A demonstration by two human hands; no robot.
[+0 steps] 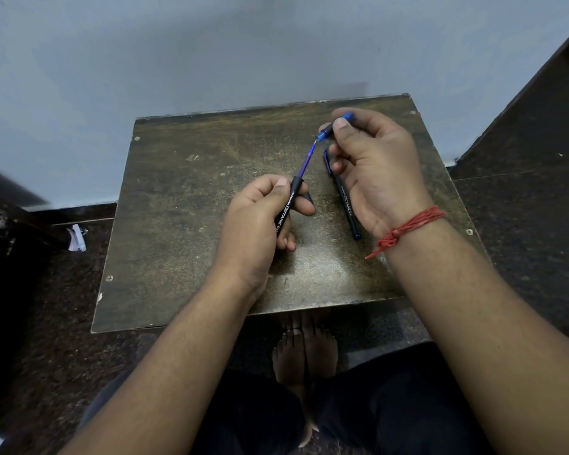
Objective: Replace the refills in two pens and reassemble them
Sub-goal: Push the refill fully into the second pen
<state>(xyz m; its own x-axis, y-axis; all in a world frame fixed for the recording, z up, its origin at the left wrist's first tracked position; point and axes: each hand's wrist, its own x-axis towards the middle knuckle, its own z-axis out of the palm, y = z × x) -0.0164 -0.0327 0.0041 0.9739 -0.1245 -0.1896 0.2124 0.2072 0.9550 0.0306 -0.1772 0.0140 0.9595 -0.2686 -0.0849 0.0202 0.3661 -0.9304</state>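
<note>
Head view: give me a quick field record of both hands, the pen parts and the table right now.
left hand: grips black pen barrel
refill: blue, sticks out of barrel's far end
right hand: pinches blue tip section at refill's far end
second pen: lies on table, partly under right hand
table: dark, scuffed top
wrist: red thread on right

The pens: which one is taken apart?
The pen barrel in the left hand, its blue refill sticking out. The other pen lies whole on the table.
</note>
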